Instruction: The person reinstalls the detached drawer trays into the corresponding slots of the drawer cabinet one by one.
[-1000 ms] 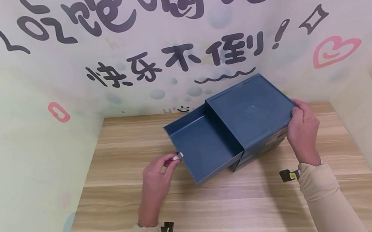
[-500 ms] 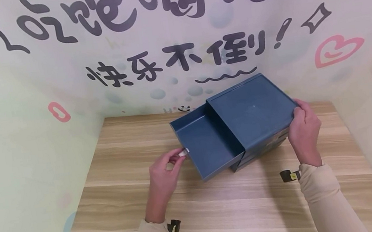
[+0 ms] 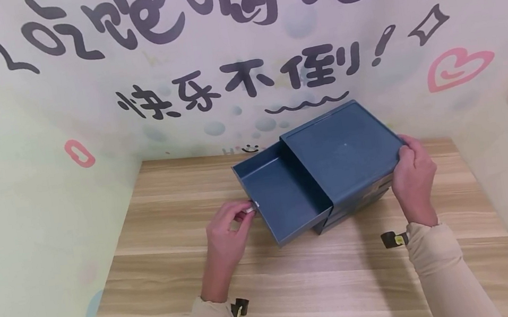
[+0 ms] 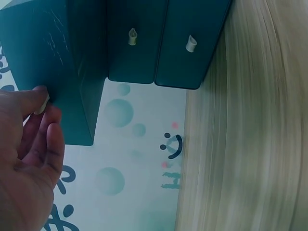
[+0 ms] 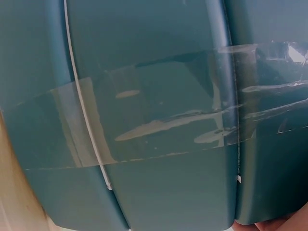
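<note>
A blue plastic drawer unit (image 3: 346, 149) stands at an angle on the wooden table. Its top drawer (image 3: 280, 195) is pulled partway out to the left, and nothing lies on the visible part of its floor. My left hand (image 3: 226, 232) pinches the small pale pull (image 4: 42, 105) on that drawer's front between thumb and fingers. My right hand (image 3: 413, 177) grips the unit's rear right edge, thumb near the top; in the right wrist view only bits of fingers show. Two lower drawers, each with a pale pull (image 4: 191, 44), are pushed in, as the left wrist view shows.
Clear tape (image 5: 159, 125) runs across the seams of the unit's side. Behind the table (image 3: 290, 287) rises a white wall (image 3: 202, 128) with dark lettering and coloured shapes. Pale side walls border the table at left and right.
Over the first half second my left hand pushed the top drawer a little way right, into the unit. Since then it has hardly moved. My right hand stays on the unit.
</note>
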### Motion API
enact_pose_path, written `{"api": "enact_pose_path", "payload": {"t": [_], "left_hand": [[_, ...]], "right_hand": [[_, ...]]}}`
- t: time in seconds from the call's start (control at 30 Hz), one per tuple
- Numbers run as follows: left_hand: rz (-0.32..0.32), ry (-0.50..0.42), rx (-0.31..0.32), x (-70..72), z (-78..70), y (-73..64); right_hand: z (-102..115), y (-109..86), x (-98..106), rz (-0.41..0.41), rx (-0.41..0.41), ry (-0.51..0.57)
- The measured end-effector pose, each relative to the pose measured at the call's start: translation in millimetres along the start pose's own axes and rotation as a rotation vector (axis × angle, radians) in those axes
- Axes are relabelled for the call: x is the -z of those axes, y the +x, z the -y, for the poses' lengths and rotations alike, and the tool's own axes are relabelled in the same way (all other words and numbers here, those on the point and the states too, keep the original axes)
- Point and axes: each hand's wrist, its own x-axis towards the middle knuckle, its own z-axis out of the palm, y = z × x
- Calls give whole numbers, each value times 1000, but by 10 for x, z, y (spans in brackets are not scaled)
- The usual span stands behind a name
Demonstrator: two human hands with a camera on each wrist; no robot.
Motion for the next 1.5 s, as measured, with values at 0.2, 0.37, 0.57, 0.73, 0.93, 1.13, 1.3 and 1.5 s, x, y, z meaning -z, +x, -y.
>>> {"api": "enact_pose_path", "payload": {"t": [0.2,0.37,0.57,0.73,0.93,1.13,1.3,1.5], "left_hand": [[-17,14,18,-29,-6,19],[-13,62,108,-42,-24,23],[-26,70,167,-58,-46,26],[-35,66,166,-80,-48,44],[-38,36,193,-98,-48,61],[-28,9,201,-122,-63,75],[-18,47,223,-158,-99,89],[-30,44,228,-229,-112,95]], "right_hand": [[-2,6,-9,-1,-4,3],[-11,8,-7,-6,-9,0],[-15,-2,-9,-5,-7,7],[-14,-4,-9,-14,1,11],[-3,-7,-2,-8,-8,14],[-4,-10,-9,-2,-9,19],[-12,-2,-20,-8,-2,18],[-27,4,-15,-19,6,11]]}}
